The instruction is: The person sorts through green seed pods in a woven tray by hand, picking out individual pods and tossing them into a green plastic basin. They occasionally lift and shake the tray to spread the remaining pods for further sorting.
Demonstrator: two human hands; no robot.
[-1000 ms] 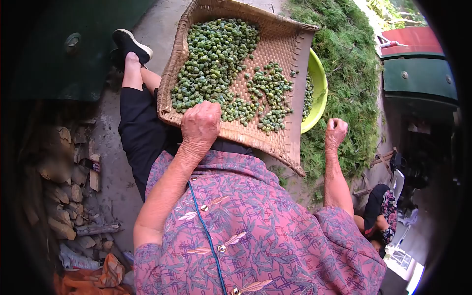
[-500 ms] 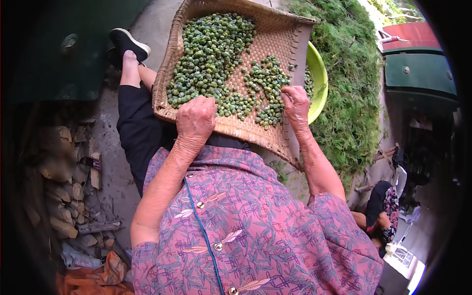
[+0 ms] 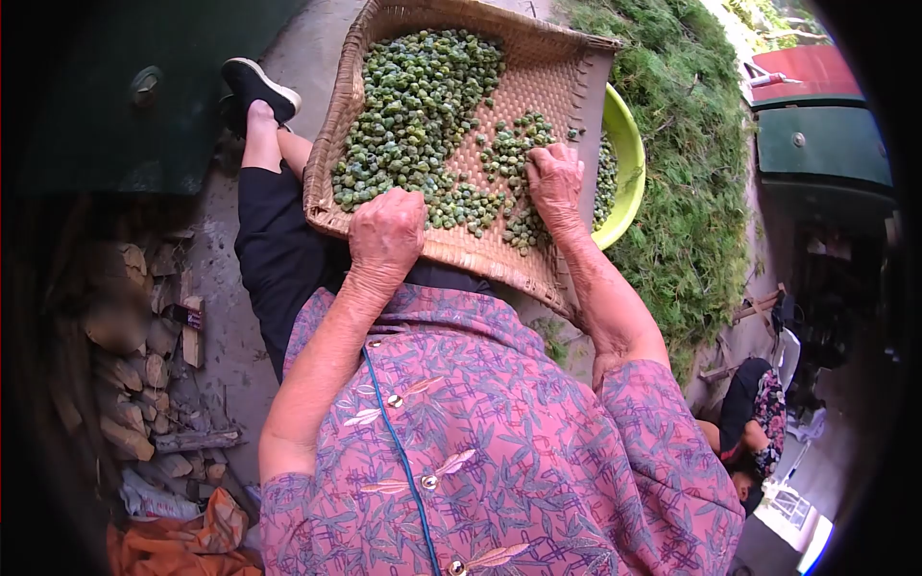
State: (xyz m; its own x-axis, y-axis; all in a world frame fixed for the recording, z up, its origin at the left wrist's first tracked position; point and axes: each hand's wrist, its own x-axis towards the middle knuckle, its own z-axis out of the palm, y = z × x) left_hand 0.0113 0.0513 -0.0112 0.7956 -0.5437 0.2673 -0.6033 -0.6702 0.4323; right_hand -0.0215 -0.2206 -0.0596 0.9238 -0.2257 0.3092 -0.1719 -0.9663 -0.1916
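In the head view, the basket (image 3: 543, 82) lies over the person's lap, where the legs in dark trousers (image 3: 279, 240) seem to bear its weight, and its near rim sits just beyond the shirt (image 3: 499, 432). The left hand (image 3: 387, 230) is curled tight at that near rim and looks clamped on it, probably to keep the basket steady. The right hand (image 3: 555, 187) reaches over the basket's right side, its fingers bent down among a loose patch of green fruits; whether they pinch any I cannot tell. The larger heap (image 3: 418, 115) fills the left part against the raised walls, which likely hold it in, leaving bare weave between heap and patch at the far right. The right side ends in a flat strip (image 3: 597, 106) with no raised wall. The bowl (image 3: 630, 182) shows just beyond and partly under this strip, perhaps set there to catch fruits coming over it; more fruits lie inside. Cut greenery (image 3: 677, 144) spreads right of the bowl.
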